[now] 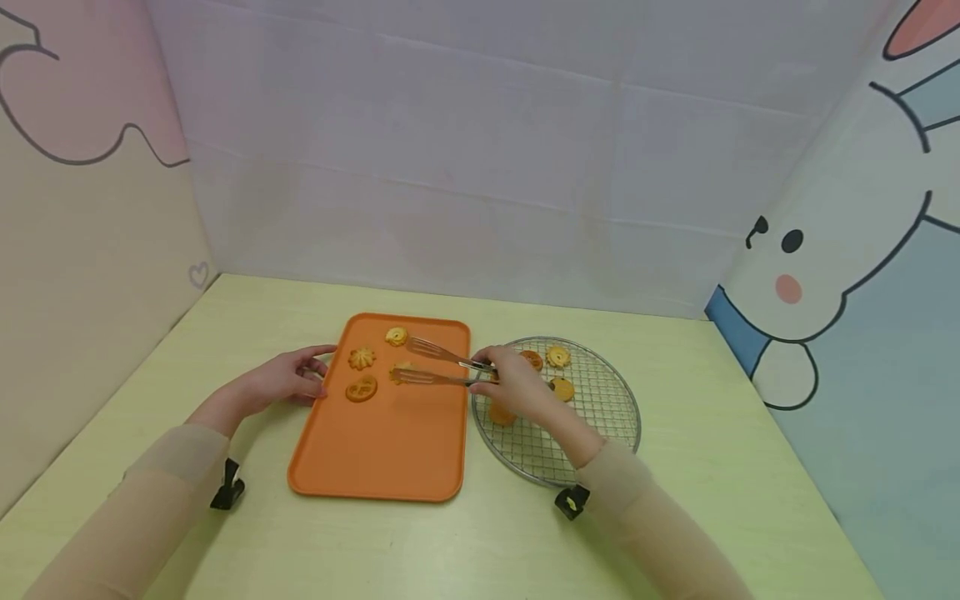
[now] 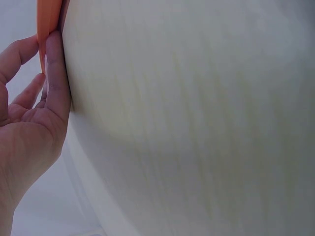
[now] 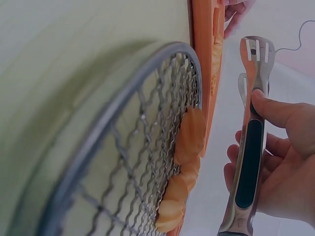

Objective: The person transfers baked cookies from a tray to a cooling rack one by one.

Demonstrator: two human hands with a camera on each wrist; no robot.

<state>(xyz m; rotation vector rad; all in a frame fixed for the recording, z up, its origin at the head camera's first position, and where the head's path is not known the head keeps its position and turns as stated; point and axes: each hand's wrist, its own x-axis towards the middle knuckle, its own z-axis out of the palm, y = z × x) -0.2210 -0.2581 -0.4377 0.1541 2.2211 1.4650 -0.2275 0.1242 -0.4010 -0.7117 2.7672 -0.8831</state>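
Note:
My right hand (image 1: 517, 383) grips a pair of metal tongs (image 3: 250, 162) with dark green handle inlays, thumb on the upper arm. In the head view the tongs' slotted tips stand apart above the orange tray (image 1: 375, 458), with no cookie between them. One tip overlaps a cookie (image 1: 401, 367) on the tray. Further cookies lie near it: a flower-shaped one (image 1: 362, 358), a round one with holes (image 1: 362, 388) and a ring-shaped one (image 1: 397, 336). At the tray's left edge my left hand (image 1: 288, 377) pinches the rim between thumb and fingers.
Right of the tray lies a round wire rack (image 1: 600, 408) carrying several cookies, among them a scalloped one (image 1: 558, 357) and an oblong one (image 1: 501, 413) partly under my right hand. The pale wooden table (image 1: 360, 550) meets a white back wall (image 1: 450, 167) and printed side panels.

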